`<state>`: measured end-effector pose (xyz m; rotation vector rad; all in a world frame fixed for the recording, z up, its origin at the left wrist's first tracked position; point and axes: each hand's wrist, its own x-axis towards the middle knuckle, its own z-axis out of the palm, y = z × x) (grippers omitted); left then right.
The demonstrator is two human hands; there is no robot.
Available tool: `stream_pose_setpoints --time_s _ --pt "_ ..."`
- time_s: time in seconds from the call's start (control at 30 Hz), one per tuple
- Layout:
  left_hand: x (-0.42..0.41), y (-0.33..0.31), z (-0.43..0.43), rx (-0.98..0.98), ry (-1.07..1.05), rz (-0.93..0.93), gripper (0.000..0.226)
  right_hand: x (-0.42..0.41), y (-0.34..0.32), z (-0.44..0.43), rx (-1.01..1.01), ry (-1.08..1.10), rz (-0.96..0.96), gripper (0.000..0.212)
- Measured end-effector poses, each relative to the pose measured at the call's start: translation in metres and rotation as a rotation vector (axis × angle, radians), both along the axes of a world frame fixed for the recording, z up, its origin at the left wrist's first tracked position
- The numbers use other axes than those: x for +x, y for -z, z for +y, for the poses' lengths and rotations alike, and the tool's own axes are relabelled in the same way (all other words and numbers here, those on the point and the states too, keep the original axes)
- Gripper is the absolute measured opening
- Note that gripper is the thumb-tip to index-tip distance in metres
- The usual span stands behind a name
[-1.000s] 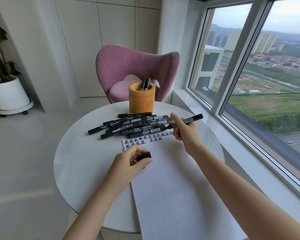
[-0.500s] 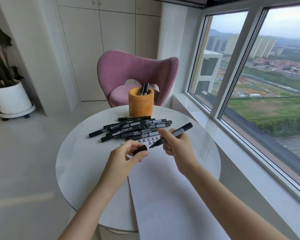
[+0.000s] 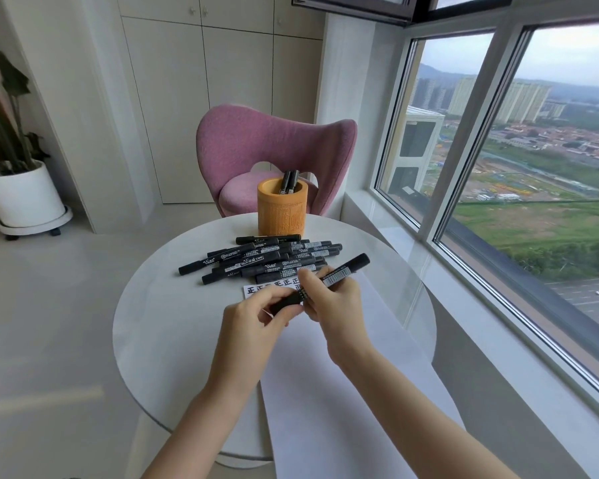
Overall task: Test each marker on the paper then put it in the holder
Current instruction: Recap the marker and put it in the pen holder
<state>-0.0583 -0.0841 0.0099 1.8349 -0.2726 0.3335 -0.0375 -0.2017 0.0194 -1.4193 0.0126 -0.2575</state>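
Loose markers lie in the table's far half, the holder at its far edge. Nearer the middle, the left hand pinches a black cap between thumb and fingertips, its mouth against the marker's end; the right hand grips that marker in curled fingers above the paper's far end

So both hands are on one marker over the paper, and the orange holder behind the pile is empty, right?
Not quite: the head view shows the holder has markers standing in it. The rest holds: the left hand and right hand both grip one marker over the paper, and the holder stands behind the pile.
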Motion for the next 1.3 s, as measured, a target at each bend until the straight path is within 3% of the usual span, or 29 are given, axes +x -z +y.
stream_pose_setpoints --time_s 0.13,0.33,0.47,0.53,0.6,0.67,0.73,0.8,1.0,1.13,1.3 --pt "-0.001 -0.001 0.005 0.056 -0.030 -0.065 0.028 -0.001 -0.006 0.007 -0.005 -0.037 0.019 0.043" --pt "0.006 -0.004 0.012 0.133 -0.041 -0.078 0.003 0.005 -0.017 0.006 -0.053 -0.180 0.117 0.047" --pt "0.012 -0.007 0.018 0.145 -0.095 -0.077 0.012 0.009 -0.022 -0.004 -0.230 -0.166 0.253 0.064" --pt "0.015 -0.005 0.023 0.149 -0.111 -0.044 0.016 0.012 -0.021 -0.012 -0.356 -0.039 0.138 0.060" --pt "0.019 -0.004 0.027 0.169 -0.119 -0.013 0.021 0.013 -0.016 -0.018 -0.551 0.073 -0.137 0.033" --pt "0.021 -0.005 0.028 0.167 -0.122 0.008 0.023 0.016 -0.013 -0.022 -0.761 0.013 -0.373 0.005" --pt "0.023 -0.009 0.026 0.159 -0.117 0.021 0.025 0.022 -0.006 -0.023 -0.939 -0.088 -0.505 0.022" --pt "0.025 -0.013 0.023 0.153 -0.111 0.026 0.030 0.026 -0.004 -0.019 -1.007 -0.119 -0.541 0.017" --pt "0.037 -0.013 0.025 0.072 -0.072 0.094 0.041 0.053 -0.003 -0.016 -0.821 -0.023 -0.498 0.011" --pt "0.049 -0.003 0.030 0.036 -0.073 0.116 0.019 0.088 -0.024 -0.018 -0.574 0.124 -0.349 0.011" --pt "0.055 0.010 0.034 0.076 -0.100 0.131 0.015 0.141 -0.048 -0.015 -0.440 0.289 -0.407 0.036"
